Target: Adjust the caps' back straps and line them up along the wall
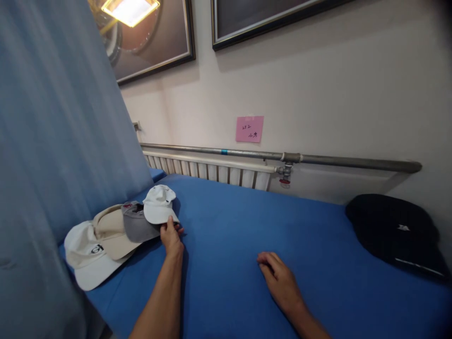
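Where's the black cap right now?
In the head view, the black cap lies at the far right of the blue surface, beyond the right hand, below the pipe's end.

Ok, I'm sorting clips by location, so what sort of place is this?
Probably a treatment or massage room: a blue-covered bed or couch beside a hanging blue curtain, with a radiator and framed pictures beyond it.

At the top of the frame, the edge cuts off both framed pictures (pixel 162 42) (pixel 261 19). The curtain (pixel 63 117) runs out at the left. My left thumb (pixel 170 221) covers part of the white cap's brim (pixel 158 214), and my fingertips there are partly hidden.
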{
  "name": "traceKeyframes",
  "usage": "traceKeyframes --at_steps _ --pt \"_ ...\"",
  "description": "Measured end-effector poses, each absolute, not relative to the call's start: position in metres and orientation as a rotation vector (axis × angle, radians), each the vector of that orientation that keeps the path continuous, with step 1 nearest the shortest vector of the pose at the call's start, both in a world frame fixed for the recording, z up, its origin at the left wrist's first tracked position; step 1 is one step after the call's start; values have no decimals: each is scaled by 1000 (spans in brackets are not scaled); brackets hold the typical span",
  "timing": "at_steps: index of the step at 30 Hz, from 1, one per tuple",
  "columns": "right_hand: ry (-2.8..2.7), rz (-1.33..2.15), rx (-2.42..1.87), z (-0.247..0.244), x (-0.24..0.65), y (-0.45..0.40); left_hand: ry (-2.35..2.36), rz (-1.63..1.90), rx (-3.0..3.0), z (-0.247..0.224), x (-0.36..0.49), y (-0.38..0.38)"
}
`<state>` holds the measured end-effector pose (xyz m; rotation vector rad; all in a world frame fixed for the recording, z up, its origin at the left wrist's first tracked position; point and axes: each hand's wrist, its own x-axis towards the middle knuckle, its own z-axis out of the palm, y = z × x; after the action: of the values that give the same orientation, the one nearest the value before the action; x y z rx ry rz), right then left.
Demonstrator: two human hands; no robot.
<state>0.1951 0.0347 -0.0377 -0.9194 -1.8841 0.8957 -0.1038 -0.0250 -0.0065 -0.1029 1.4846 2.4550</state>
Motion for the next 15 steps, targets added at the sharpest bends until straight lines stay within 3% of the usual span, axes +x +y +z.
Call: traceKeyframes --at_steps 7,11,15 --pt "-1879 924 -915 -39 195 37 1252 2450 4 2 -100 -19" --pt "-1769 1016 -952 -37 194 40 1022 2266 167 10 -84 -19" --pt "-1466 1321 -1043 -32 199 47 864 1995 331 8 -68 -18"
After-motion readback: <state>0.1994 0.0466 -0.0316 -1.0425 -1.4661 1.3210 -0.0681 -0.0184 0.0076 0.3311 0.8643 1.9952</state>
